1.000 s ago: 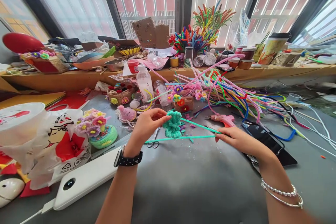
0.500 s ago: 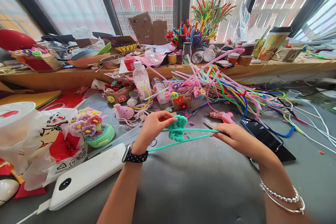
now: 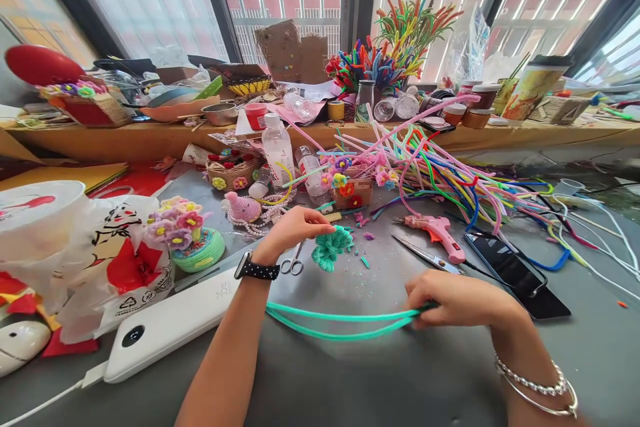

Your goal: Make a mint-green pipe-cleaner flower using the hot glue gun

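My left hand (image 3: 295, 230) pinches a teal-green, fluffy, petal-shaped piece of chenille stem (image 3: 331, 248) above the middle of the table. Lower down on the right, my right hand (image 3: 440, 303) is closed on the end of green pipe cleaners (image 3: 345, 317). Two strands of them sag leftward and pass behind my left forearm. Something small and dark shows at my right fingers, too blurred to name. Small scissors (image 3: 293, 263) lie by my left wrist. Larger scissors (image 3: 425, 255) and a pink glue gun (image 3: 434, 230) lie beyond my right hand.
A white power bank (image 3: 175, 320) and a plastic bag (image 3: 125, 260) are at the left. A phone (image 3: 515, 273) lies at the right, near a heap of coloured pipe cleaners (image 3: 450, 167). Bottles (image 3: 277, 150) and small flower baskets (image 3: 233, 173) stand at the back.
My right hand has moved down and nearer with the green pipe cleaners, which now sag below the petal-shaped piece. My left hand still holds that piece, slightly lower and turned.
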Demonstrator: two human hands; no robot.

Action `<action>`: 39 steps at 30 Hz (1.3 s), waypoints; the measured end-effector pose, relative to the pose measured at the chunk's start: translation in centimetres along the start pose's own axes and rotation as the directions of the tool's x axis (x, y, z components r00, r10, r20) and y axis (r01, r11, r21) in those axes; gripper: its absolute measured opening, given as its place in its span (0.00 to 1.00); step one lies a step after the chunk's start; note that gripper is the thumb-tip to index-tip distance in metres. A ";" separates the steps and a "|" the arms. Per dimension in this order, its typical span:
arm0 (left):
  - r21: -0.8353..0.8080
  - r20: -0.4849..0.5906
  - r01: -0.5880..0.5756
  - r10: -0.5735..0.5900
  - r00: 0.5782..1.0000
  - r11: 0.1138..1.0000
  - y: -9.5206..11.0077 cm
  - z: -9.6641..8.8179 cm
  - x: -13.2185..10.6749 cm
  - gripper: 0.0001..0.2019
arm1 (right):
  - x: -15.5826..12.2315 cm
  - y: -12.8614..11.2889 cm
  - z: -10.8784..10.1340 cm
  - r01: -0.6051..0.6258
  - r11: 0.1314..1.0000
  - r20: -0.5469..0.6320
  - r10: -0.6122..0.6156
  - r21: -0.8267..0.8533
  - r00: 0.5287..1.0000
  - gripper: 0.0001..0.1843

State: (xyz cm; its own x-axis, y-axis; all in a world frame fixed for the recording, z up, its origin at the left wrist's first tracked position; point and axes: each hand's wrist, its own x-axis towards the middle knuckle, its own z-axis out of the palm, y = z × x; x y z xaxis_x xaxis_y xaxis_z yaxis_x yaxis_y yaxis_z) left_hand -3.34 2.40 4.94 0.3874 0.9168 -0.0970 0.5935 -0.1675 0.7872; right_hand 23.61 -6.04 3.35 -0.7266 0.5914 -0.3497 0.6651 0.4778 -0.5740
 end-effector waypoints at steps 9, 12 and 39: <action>0.029 -0.055 -0.109 0.111 0.992 0.994 -1.4 1.3 0.7 0.15 | 5.8 -0.7 -0.9 -0.041 0.964 -0.646 0.207 0.263 0.735 0.18; 0.030 -0.065 -0.204 0.205 0.977 0.979 -1.1 2.0 0.8 0.15 | 9.3 -0.9 -0.7 0.060 0.975 -0.675 0.103 0.214 0.731 0.17; -0.380 -0.323 -0.120 -0.010 0.946 0.917 -1.5 4.8 1.1 0.17 | 11.4 1.6 0.9 0.390 0.656 -0.742 0.419 0.646 0.524 0.19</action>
State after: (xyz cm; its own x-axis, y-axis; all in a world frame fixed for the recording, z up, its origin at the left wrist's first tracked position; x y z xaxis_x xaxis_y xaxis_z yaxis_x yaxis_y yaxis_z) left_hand -0.46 1.93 0.70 0.1330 0.9864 0.0971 0.2294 -0.1260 0.9651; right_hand 16.25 0.86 -2.19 0.0256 0.9918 0.1256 0.0420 0.1244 -0.9913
